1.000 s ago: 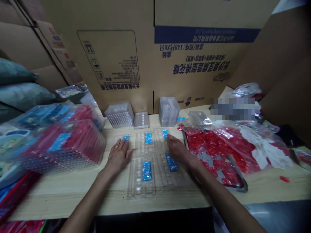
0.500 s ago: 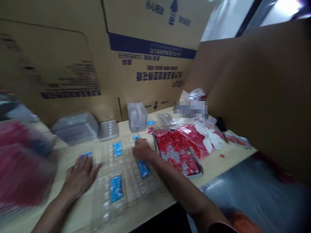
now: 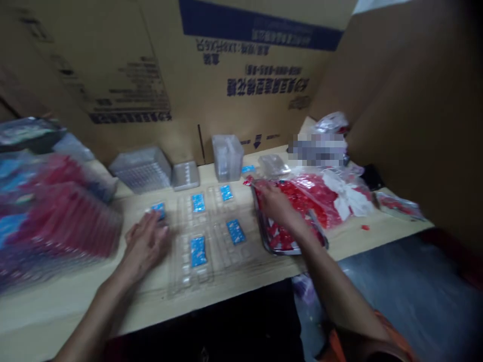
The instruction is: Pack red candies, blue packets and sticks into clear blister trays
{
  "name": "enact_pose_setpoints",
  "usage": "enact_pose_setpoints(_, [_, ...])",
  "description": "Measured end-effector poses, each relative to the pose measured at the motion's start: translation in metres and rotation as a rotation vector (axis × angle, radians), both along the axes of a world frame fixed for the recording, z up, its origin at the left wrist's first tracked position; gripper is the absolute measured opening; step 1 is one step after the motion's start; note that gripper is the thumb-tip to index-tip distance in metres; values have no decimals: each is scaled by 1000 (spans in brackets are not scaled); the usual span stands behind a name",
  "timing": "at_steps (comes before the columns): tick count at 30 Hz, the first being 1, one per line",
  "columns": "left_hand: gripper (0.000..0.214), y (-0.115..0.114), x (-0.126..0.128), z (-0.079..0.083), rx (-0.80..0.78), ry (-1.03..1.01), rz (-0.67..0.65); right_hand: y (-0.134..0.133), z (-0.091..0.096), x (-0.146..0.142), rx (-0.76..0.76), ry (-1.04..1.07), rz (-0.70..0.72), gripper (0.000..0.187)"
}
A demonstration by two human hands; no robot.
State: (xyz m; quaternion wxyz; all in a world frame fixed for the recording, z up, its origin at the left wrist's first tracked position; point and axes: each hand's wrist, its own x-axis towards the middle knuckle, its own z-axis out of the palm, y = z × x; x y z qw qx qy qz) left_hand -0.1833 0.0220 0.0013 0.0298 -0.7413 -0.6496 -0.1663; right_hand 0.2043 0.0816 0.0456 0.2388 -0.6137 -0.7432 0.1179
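My left hand (image 3: 147,241) rests at the left of the clear plastic trays, fingers bent but apart, fingertips at a small blue packet (image 3: 158,210). Several clear compartment trays (image 3: 221,256) lie before me, each with a blue printed packet (image 3: 198,251) in it. My right hand (image 3: 277,201) reaches down into a metal tray (image 3: 268,244) of small red-wrapped pieces (image 3: 298,193). Its fingertips are blurred among the red pieces, so a hold cannot be made out.
Stacked clear trays (image 3: 141,168) and an upright stack (image 3: 227,158) stand at the back against a cardboard box (image 3: 211,120). At left are filled red packs (image 3: 71,216). A plastic bag (image 3: 320,193) of red pieces lies beyond the metal tray. One red piece (image 3: 365,228) lies loose.
My right hand has moved right, from a blue packet in a far clear tray to the metal tray. My left hand's fingers have drawn in and bent. The view has shifted.
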Motion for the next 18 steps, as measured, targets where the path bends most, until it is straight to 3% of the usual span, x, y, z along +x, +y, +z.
enact_pose_setpoints(2, [47, -37, 13, 2, -18, 69, -153, -8, -9, 36, -56, -73, -93, 41])
enact_pose_setpoints(4, [48, -71, 30, 0, -61, 127, -295, -12, -24, 61, -165, -329, -216, 52])
enact_pose_setpoints(7, [64, -100, 51, -11, -72, 161, -390, -16, -42, 74, -200, -511, -234, 56])
enact_pose_setpoints(12, [66, -98, 57, -23, -26, 160, -337, -16, -44, 64, -212, -529, -226, 45])
enact_pose_setpoints(16, [69, -93, 75, -13, -6, 93, -309, -11, -39, 56, -280, -530, -252, 37])
enact_pose_setpoints(18, [68, -92, 93, -10, -32, 63, -400, -9, -38, 55, -306, -521, -282, 32])
